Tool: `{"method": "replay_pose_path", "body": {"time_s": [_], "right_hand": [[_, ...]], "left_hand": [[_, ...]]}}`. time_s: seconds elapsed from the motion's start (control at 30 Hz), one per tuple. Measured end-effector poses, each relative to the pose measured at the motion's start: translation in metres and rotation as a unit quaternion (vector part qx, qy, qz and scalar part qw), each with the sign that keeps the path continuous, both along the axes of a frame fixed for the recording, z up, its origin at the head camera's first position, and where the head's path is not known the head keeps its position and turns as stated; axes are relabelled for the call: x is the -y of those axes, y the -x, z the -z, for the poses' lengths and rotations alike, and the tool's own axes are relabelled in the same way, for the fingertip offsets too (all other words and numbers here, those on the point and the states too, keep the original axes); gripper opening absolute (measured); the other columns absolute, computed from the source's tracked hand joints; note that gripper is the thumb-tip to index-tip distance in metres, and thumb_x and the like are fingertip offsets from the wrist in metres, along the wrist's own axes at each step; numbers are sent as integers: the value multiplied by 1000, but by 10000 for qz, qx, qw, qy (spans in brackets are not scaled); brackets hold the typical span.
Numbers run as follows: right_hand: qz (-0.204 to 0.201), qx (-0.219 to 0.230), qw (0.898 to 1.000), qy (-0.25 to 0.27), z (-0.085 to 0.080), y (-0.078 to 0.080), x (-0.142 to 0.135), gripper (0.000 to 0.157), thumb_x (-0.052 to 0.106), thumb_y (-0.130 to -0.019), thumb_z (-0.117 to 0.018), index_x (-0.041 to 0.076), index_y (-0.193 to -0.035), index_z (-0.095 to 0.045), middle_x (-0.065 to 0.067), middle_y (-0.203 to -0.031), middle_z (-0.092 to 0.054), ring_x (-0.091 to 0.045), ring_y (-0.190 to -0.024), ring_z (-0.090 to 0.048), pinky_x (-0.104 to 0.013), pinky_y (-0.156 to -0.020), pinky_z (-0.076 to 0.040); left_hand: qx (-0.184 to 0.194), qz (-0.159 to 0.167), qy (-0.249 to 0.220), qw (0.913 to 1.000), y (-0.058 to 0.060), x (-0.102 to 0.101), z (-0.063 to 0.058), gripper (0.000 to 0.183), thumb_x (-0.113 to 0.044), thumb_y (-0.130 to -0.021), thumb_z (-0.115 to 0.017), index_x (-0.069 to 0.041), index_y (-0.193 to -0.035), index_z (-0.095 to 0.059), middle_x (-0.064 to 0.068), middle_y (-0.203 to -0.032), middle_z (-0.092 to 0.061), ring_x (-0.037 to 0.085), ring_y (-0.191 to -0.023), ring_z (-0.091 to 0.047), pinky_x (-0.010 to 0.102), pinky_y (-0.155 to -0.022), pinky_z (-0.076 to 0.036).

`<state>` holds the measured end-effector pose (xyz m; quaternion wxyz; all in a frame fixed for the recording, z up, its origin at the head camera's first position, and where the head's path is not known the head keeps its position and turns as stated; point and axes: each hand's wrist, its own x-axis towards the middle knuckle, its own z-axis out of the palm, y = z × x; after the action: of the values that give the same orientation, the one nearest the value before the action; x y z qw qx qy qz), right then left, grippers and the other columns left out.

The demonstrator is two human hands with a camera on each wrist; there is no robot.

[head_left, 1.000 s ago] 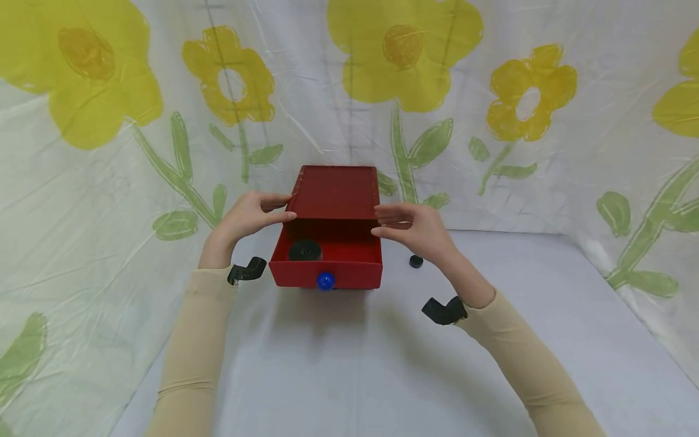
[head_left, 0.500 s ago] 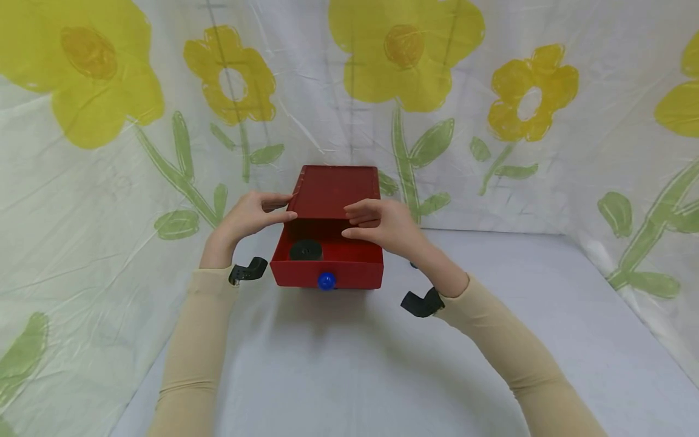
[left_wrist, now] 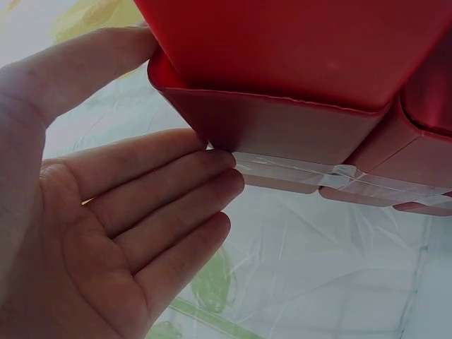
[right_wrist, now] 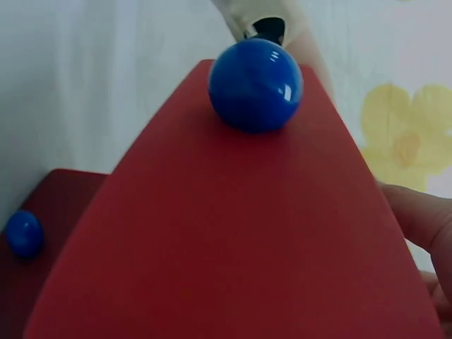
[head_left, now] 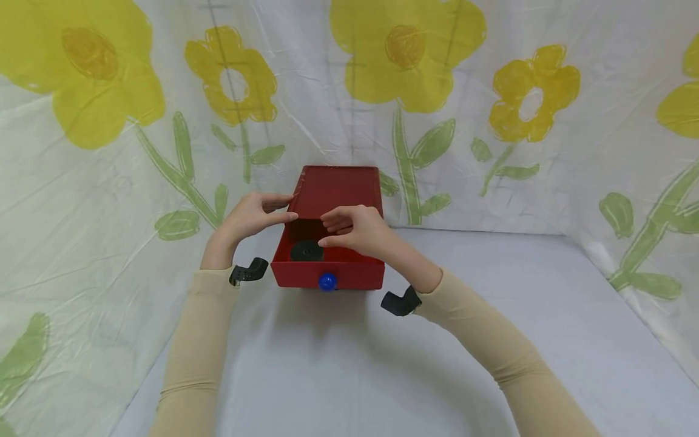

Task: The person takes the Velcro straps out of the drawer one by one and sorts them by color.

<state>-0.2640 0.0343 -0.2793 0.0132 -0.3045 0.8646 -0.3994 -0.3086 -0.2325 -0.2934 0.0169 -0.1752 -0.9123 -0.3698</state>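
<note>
A red box-shaped drawer unit (head_left: 338, 189) stands on the table with its upper drawer (head_left: 355, 276) pulled out. That drawer has a round blue knob (head_left: 327, 282) on its front. Inside, at the left, lies a thick black disc (head_left: 306, 251) with a small mark at its centre. My left hand (head_left: 246, 214) rests at the unit's left front edge, fingers straight against its side and thumb at the corner in the left wrist view. My right hand (head_left: 357, 230) hovers over the open drawer, palm down, thumb close to the black disc, holding nothing.
A second blue knob (right_wrist: 25, 234) shows on a lower drawer in the right wrist view. Clear tape (left_wrist: 296, 169) runs along the unit's side. A white curtain with yellow flowers (head_left: 404, 51) hangs behind the white table (head_left: 306, 376).
My right hand has moved left from the unit's right edge to over the open drawer. Its forearm now hides the small black cylinder on the table. My left hand has stayed put.
</note>
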Motion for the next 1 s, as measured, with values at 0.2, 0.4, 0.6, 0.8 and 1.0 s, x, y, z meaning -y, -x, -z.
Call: {"method": "replay_pose_path", "body": {"time_s": [0.2, 0.4, 0.6, 0.8, 1.0], "right_hand": [[-89, 170, 9996, -206, 5, 1, 11, 49, 28, -78, -78, 7, -120, -65, -6, -114, -68, -14, -101, -67, -23, -84, -54], [-151, 122, 9984, -530, 12, 6, 17, 50, 31, -79, -77, 7, -121, -64, -6, -116, -68, -14, -103, -66, -23, -86, -53], [-271, 274, 9960, -811, 15, 11, 19, 53, 32, -80, -77, 8, -124, -62, -6, -119, -66, -14, -104, -66, -25, -89, -52], [-429, 474, 9945, -833, 17, 17, 20, 53, 30, -80, -76, 6, -125, -61, -7, -120, -66, -16, -105, -66, -26, -89, -52], [-628, 675, 9909, -979, 21, 22, 22, 55, 28, -82, -75, 5, -128, -58, -8, -124, -64, -18, -109, -64, -27, -91, -51]], "left_hand": [[-10, 4, 28, 10000, -1, 0, -1, 63, -50, -83, -68, -15, -134, -57, 11, -134, -57, 32, -123, -53, 53, -99, -44], [-13, -35, 53, 10000, -2, 0, -1, 64, -52, -82, -68, -16, -133, -57, 10, -133, -58, 31, -122, -55, 52, -98, -45], [-2, -68, 42, 10000, -3, -1, -1, 64, -54, -81, -68, -19, -133, -58, 8, -133, -58, 30, -122, -55, 51, -98, -45], [24, -53, 20, 10000, -2, 0, -1, 65, -55, -80, -68, -19, -133, -57, 8, -134, -57, 31, -124, -53, 52, -99, -44], [-6, -44, 15, 10000, -1, 0, 1, 65, -56, -80, -68, -20, -133, -58, 7, -134, -58, 29, -123, -54, 51, -99, -44]]}}
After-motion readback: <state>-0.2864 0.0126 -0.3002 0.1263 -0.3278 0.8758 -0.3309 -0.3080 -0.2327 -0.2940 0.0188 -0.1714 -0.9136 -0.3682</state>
